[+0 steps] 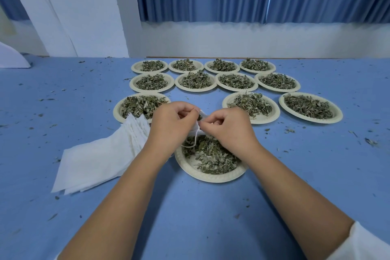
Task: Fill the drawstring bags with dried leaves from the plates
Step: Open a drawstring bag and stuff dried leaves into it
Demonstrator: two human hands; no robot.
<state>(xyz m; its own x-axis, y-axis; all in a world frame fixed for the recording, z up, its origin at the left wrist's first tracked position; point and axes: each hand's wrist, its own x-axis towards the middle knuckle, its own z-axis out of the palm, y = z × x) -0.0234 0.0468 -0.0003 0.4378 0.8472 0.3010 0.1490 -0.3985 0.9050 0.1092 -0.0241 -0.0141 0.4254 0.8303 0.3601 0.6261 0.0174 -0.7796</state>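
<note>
Pinching a small white drawstring bag at the centre of the frame, our left hand and right hand curl their fingers round its mouth, just above the nearest plate of dried leaves. We see a stack of empty bags at lower left, and eleven more heaped plates in rows across the upper middle.

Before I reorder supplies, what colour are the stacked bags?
The stacked bags are white; head view.
</note>
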